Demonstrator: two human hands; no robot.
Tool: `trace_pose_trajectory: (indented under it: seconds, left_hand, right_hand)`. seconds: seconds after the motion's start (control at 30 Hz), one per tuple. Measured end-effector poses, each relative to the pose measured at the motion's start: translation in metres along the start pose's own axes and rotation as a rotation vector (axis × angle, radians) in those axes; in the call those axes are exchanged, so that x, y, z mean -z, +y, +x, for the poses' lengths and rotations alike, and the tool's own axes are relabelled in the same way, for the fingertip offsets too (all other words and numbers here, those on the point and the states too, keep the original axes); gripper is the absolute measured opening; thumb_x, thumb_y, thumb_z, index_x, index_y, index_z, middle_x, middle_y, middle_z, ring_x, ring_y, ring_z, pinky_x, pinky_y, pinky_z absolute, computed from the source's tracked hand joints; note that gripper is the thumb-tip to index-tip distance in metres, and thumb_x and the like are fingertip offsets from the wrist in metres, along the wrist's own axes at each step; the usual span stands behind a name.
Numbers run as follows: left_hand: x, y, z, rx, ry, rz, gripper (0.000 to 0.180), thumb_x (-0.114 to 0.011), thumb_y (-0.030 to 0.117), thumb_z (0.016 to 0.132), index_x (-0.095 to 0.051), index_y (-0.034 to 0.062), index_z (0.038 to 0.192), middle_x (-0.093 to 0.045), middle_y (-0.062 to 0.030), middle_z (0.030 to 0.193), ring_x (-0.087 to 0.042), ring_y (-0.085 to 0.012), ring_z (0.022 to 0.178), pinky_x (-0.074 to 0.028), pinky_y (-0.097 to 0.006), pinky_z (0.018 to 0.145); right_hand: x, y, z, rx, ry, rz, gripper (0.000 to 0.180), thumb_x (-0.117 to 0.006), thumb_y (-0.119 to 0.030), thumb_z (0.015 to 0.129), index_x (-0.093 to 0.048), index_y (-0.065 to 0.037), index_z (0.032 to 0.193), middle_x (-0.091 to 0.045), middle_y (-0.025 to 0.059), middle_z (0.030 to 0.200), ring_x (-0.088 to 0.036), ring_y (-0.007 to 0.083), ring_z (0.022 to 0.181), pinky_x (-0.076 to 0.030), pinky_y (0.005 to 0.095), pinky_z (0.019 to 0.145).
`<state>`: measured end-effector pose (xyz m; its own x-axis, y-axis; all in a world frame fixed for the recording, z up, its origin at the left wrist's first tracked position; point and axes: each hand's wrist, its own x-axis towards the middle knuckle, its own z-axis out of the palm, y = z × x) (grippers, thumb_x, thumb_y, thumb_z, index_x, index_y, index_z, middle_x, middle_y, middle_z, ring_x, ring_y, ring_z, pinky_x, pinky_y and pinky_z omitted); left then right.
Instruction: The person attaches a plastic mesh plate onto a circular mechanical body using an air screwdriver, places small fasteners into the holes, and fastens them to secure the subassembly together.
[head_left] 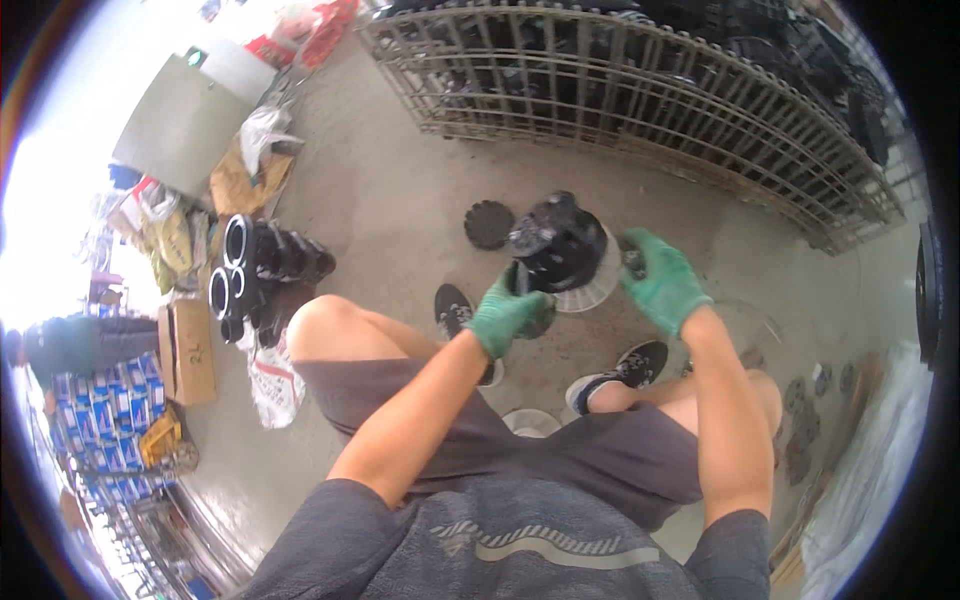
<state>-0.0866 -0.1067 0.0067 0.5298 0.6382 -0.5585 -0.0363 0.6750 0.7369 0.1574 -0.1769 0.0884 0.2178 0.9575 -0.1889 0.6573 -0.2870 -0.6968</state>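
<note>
Here both forearms reach forward over the knees. The left hand (505,312), in a green glove, curls its fingers shut around the lower edge of a black round part (556,243) seated in a clear plastic cup (590,288). The right hand (662,282), gloved too, presses half-closed fingers against the cup's right side. Bare concrete floor (400,190) lies ahead, bounded by a wire cage (640,95).
</note>
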Motion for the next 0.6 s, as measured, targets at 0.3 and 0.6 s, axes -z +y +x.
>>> trace_pose_trajectory:
  seconds: [0.3, 0.6]
  left_hand:
    - [-0.005, 0.036, -0.049, 0.394, -0.763, -0.822, 0.082, -0.061, 0.057, 0.088, -0.048, 0.0007, 0.145, -0.062, -0.0212, 0.133, -0.066, -0.0341, 0.110, -0.057, -0.041, 0.079]
    - [-0.044, 0.101, -0.063, -0.447, -0.142, 1.134, 0.065, -0.081, 0.038, 0.082, -0.058, -0.0023, 0.127, -0.059, -0.0216, 0.128, -0.065, -0.0395, 0.106, -0.054, -0.041, 0.088]
  right_hand:
    - [-0.005, -0.022, 0.019, -0.081, -0.249, 0.899, 0.050, -0.066, -0.022, 0.093, -0.056, 0.000, 0.137, -0.067, 0.0124, 0.121, -0.066, 0.0195, 0.094, -0.054, 0.0345, 0.083]
    - [-0.046, 0.003, 0.022, -0.574, 0.028, 1.266, 0.036, -0.062, -0.019, 0.095, -0.056, -0.001, 0.126, -0.069, 0.0118, 0.104, -0.070, 0.0248, 0.082, -0.061, 0.0390, 0.072]
